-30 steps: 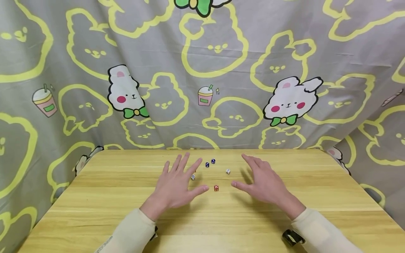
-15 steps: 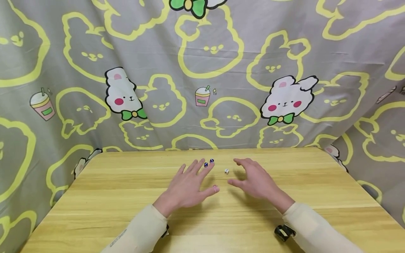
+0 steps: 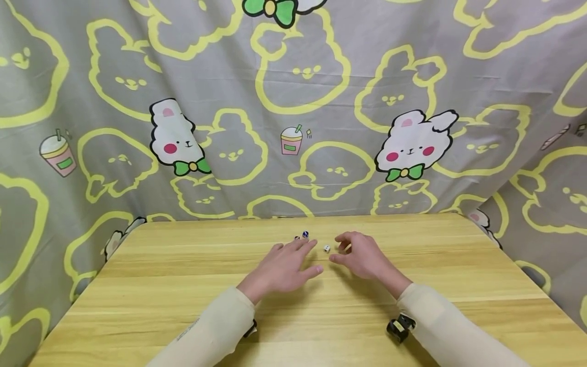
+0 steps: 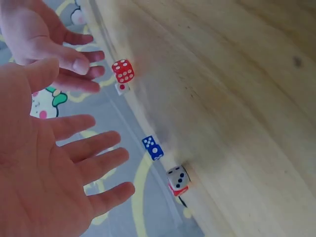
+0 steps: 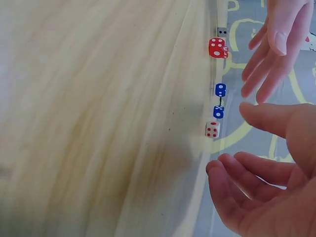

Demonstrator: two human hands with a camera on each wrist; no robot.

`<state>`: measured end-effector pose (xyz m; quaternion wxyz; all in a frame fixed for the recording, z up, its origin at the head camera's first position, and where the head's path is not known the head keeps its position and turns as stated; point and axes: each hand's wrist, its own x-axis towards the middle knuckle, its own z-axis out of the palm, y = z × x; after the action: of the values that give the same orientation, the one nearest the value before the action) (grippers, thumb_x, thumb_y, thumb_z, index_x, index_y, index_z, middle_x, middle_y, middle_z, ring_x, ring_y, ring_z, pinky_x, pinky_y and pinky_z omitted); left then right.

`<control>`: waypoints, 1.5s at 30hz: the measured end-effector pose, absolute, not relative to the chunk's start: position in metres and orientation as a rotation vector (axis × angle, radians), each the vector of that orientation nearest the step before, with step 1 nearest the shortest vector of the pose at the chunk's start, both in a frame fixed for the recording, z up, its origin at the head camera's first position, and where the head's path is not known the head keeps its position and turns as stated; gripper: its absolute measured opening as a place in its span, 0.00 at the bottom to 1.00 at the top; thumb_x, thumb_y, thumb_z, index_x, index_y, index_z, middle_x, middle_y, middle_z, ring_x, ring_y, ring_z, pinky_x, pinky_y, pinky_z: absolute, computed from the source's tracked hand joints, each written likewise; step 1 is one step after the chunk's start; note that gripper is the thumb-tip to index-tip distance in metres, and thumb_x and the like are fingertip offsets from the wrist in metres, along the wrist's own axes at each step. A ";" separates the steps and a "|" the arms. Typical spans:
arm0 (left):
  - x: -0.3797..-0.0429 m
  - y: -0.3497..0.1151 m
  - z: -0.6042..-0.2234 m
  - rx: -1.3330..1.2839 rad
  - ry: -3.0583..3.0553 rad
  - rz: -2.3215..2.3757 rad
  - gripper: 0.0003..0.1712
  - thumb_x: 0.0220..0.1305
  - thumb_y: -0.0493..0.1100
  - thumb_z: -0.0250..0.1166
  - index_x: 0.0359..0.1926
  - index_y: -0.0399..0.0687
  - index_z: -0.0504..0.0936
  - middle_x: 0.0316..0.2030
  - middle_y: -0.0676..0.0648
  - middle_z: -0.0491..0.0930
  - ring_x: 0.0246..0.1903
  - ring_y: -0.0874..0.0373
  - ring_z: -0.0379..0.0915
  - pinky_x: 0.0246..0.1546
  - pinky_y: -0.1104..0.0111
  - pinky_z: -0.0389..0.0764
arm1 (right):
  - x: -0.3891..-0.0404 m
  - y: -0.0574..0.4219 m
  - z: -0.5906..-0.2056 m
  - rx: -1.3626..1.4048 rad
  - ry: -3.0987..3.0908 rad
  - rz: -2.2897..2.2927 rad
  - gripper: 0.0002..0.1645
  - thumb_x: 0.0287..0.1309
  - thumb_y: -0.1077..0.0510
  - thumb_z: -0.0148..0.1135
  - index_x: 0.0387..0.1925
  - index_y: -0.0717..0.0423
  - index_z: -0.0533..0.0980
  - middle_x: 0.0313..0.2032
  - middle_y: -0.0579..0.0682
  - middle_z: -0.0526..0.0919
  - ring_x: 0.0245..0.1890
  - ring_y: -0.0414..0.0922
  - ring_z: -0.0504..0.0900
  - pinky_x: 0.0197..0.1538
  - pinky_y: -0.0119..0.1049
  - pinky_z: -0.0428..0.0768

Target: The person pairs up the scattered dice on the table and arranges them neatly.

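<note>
Hovering empty over the worktop, left hand fingers straight, right hand half-open with fingers loosely bent, the hands flank a white die lying between them, just left of the right thumb and fingertips, the nearer side.

two blue dice close together, two white dice, two red dice, on wooden tabletop

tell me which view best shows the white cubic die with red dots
The right wrist view: nothing covers the white cubic die with red dots, and dots show on two faces. The left wrist view shows it partly hidden behind a red cubic die with white dots. In the head view it looks small, dot colour unclear.
</note>
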<state>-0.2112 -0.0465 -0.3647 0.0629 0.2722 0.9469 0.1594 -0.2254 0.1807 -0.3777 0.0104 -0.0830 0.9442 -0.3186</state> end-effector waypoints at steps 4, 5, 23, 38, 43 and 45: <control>-0.215 -0.041 -0.364 0.806 2.833 0.485 0.40 0.80 0.65 0.54 0.81 0.51 0.64 0.81 0.43 0.64 0.79 0.44 0.62 0.79 0.41 0.61 | -0.232 0.179 -0.379 -0.216 2.930 -0.993 0.25 0.63 0.53 0.76 0.57 0.63 0.83 0.40 0.49 0.87 0.41 0.44 0.83 0.46 0.39 0.82; -0.217 -0.040 -0.364 0.801 2.833 0.483 0.39 0.80 0.65 0.55 0.81 0.51 0.65 0.80 0.43 0.65 0.79 0.44 0.63 0.79 0.40 0.61 | -0.234 0.179 -0.379 -0.211 2.927 -0.990 0.23 0.63 0.53 0.76 0.55 0.62 0.84 0.39 0.49 0.87 0.40 0.44 0.82 0.45 0.38 0.81; -0.230 -0.028 -0.367 0.798 2.735 0.566 0.38 0.79 0.62 0.58 0.78 0.46 0.68 0.77 0.44 0.70 0.79 0.47 0.64 0.78 0.46 0.65 | -0.251 0.167 -0.381 -0.127 2.919 -0.951 0.11 0.58 0.55 0.80 0.38 0.56 0.88 0.34 0.48 0.88 0.36 0.44 0.81 0.40 0.34 0.77; -0.235 -0.022 -0.366 0.767 2.670 0.561 0.39 0.78 0.64 0.57 0.79 0.48 0.67 0.78 0.47 0.69 0.79 0.49 0.64 0.78 0.52 0.67 | -0.259 0.166 -0.387 -0.124 2.898 -0.942 0.07 0.58 0.56 0.78 0.33 0.54 0.87 0.32 0.48 0.87 0.36 0.45 0.79 0.39 0.35 0.74; -0.236 -0.021 -0.366 0.772 2.669 0.549 0.39 0.78 0.64 0.57 0.78 0.48 0.68 0.78 0.47 0.70 0.78 0.49 0.65 0.78 0.53 0.68 | -0.260 0.165 -0.387 -0.143 2.931 -0.921 0.06 0.59 0.56 0.77 0.32 0.54 0.88 0.31 0.47 0.88 0.37 0.45 0.80 0.41 0.36 0.76; -0.236 -0.021 -0.366 0.774 2.670 0.543 0.39 0.78 0.64 0.57 0.78 0.48 0.68 0.77 0.47 0.70 0.78 0.49 0.65 0.78 0.53 0.68 | -0.260 0.164 -0.387 -0.146 2.937 -0.921 0.05 0.59 0.56 0.77 0.32 0.54 0.88 0.31 0.47 0.88 0.37 0.45 0.80 0.42 0.37 0.76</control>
<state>-0.2362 -0.0208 -0.3661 0.1539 0.2701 0.9314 0.1895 -0.2598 0.1639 -0.3872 0.0302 -0.0475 0.9527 -0.2988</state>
